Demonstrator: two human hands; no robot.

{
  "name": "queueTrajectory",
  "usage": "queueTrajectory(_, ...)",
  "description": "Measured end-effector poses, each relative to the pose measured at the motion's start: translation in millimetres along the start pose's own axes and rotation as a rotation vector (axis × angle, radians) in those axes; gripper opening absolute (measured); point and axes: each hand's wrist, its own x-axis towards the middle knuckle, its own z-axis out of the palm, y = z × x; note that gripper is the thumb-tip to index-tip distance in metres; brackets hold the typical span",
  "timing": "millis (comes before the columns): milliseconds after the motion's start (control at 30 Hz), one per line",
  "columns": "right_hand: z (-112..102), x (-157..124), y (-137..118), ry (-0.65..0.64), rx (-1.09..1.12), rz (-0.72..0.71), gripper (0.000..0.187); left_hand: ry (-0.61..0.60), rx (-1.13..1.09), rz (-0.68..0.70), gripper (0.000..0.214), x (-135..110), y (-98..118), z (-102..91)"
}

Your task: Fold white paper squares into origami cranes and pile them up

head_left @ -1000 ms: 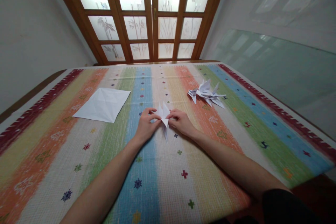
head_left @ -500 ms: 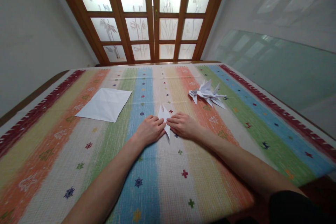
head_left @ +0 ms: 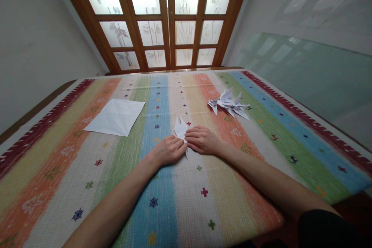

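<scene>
A small piece of folded white paper (head_left: 180, 128) lies on the striped tablecloth in front of me, with two narrow points at its far end and a thin tip toward me. My left hand (head_left: 172, 149) is closed at its near left edge, fingers bent over the lower part. From the other side, my right hand (head_left: 202, 139) grips the right edge, its fingers held together. Both sets of fingertips nearly meet over the paper and cover part of its lower half.
A flat white paper sheet (head_left: 116, 117) with crease lines lies to the left. Several folded paper pieces (head_left: 229, 103) with pointed ends are heaped at the right. The striped tablecloth (head_left: 157, 201) covers the table, and wooden doors with glass panes (head_left: 154, 33) stand beyond its far edge.
My left hand has slid down along the folded paper toward its near tip, uncovering more of the upper left part. The right hand stays almost where it was.
</scene>
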Motion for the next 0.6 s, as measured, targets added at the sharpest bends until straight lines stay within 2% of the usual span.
queueTrajectory(300,1,0,-1,0.003,0.080,0.036,0.026,0.071,-0.110,-0.175,0.030,2,7,0.9)
queueTrajectory(500,1,1,-2,-0.023,0.054,0.033,0.025,0.125,-0.141,-0.160,0.032,4,13,-1.0)
queueTrajectory(600,1,2,-1,-0.016,0.057,0.049,0.024,0.145,-0.247,-0.265,0.030,2,11,-0.3)
